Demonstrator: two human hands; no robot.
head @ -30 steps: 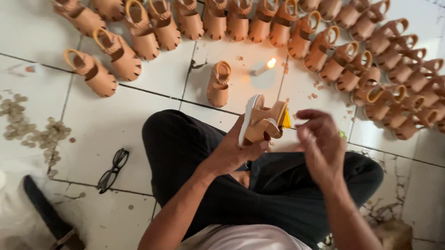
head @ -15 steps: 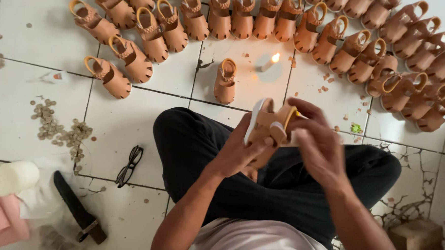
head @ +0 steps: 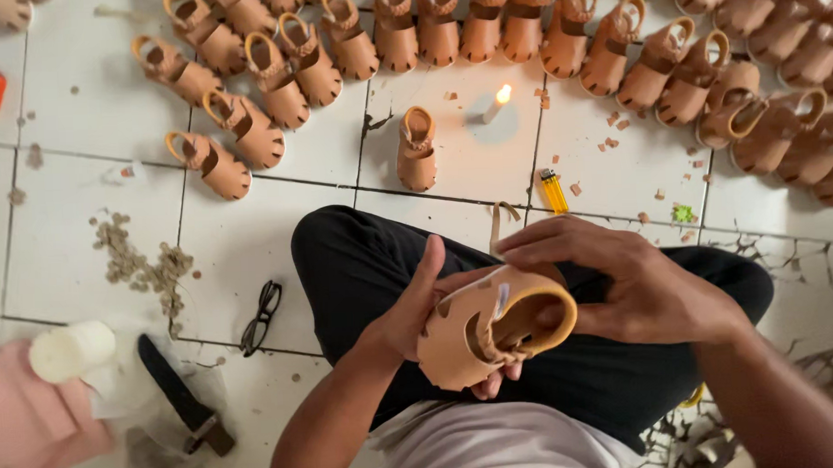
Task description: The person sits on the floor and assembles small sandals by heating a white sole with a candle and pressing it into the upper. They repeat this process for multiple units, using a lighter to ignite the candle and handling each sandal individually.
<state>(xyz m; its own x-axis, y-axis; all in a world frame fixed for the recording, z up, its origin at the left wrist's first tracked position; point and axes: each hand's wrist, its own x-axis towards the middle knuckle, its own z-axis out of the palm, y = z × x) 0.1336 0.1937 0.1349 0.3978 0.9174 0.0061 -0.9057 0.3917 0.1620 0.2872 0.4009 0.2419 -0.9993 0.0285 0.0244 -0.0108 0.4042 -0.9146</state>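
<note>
A lit candle [head: 496,103] stands on the white tiled floor [head: 65,209], with a single tan sandal [head: 417,150] just to its left and a yellow lighter [head: 553,190] below it. Rows of matching sandals [head: 483,24] line the far edge. Black glasses [head: 261,317] lie nearer, beside a scatter of scraps [head: 141,262]. A dark-handled hammer [head: 184,395] rests at the near left corner.

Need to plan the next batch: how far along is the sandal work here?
Done, by the look: rows of tan sandals laid out on the tiled floor, one lone sandal set apart by a lit candle. In hand: one sandal held in left hand and right hand. What remains cannot be judged.
</note>
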